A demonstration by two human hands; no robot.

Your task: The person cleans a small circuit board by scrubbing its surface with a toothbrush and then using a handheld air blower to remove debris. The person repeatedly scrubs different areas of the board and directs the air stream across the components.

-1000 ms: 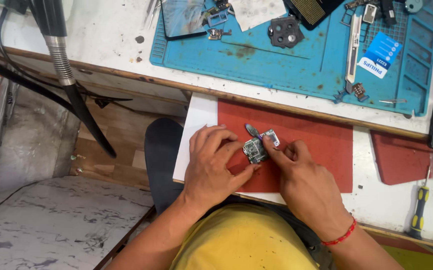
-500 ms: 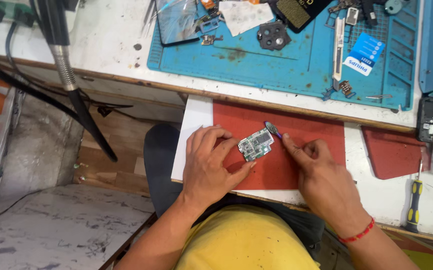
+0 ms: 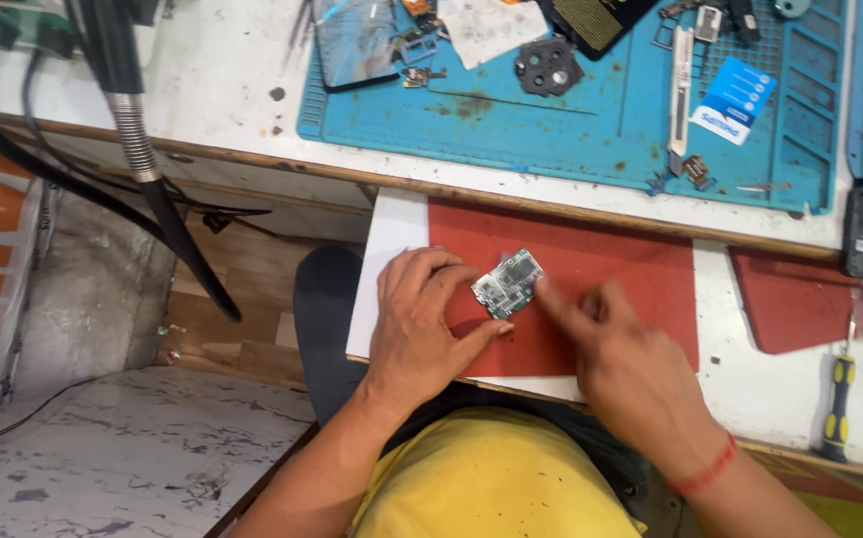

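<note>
Fingers of the left hand pinch a small green circuit board by its near-left end, thumb under the lower edge and fingertips over the top, so the board is held just above or on the red mat; whether it touches the mat cannot be told. The right hand is blurred, with its forefinger stretched out to the board's right edge and the other fingers curled loosely, holding nothing that shows. The board's long axis runs on a slant, from lower left by the left thumb up to the right, away from the person. It lies between the two hands, with the left hand closed on it and the right only at its edge. The red mat sits on a white slab at the front of the bench. Beyond the board, farther from the person, lies a blue work mat strewn with small phone parts, a dark round part among them. To the right of the board, well apart, a yellow-handled screwdriver lies near the bench edge, and a second red pad lies beside the first.
</note>
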